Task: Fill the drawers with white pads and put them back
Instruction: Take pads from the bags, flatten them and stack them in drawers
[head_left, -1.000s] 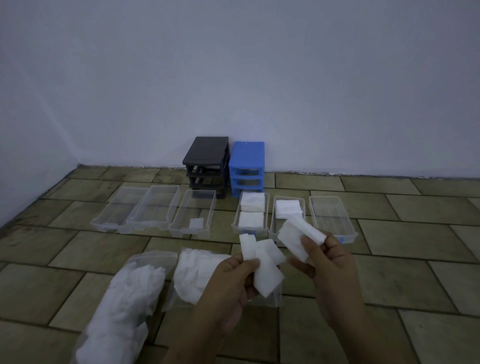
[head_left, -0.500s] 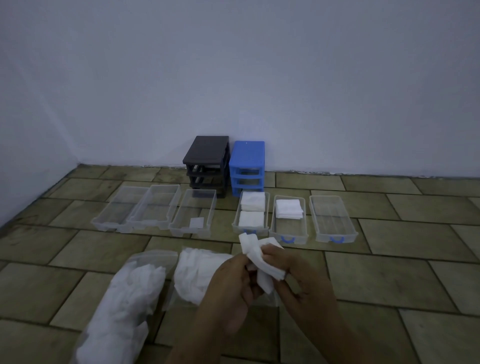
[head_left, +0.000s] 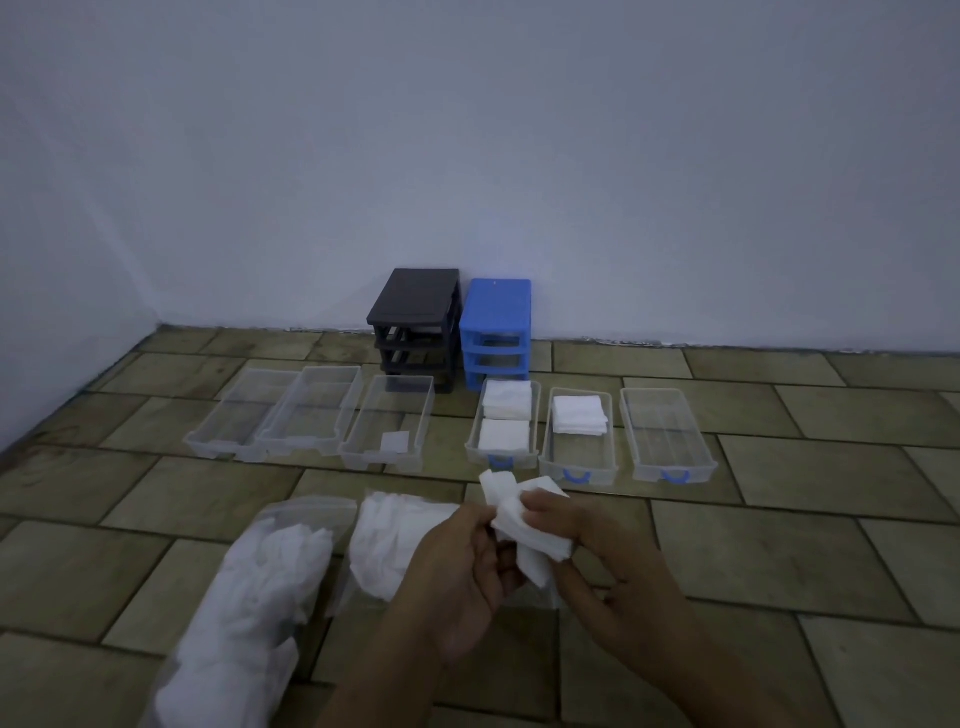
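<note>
Both my hands hold a small bunch of white pads low in the middle of the view. My left hand grips them from the left and my right hand pinches them from the right. Several clear drawers lie in a row on the floor. One blue-handled drawer holds two stacks of pads, the drawer beside it has one stack at its far end, and the right drawer holds nothing. A black drawer frame and a blue drawer frame stand by the wall.
Two clear plastic bags of white pads lie on the tiled floor, one bag at lower left and another bag just left of my hands. Three clear drawers sit left of the frames; the nearest of them holds one pad.
My right hand held a separate pad up near the middle blue-handled drawer; it has come back down and left, and both hands now hold the same bunch together.
</note>
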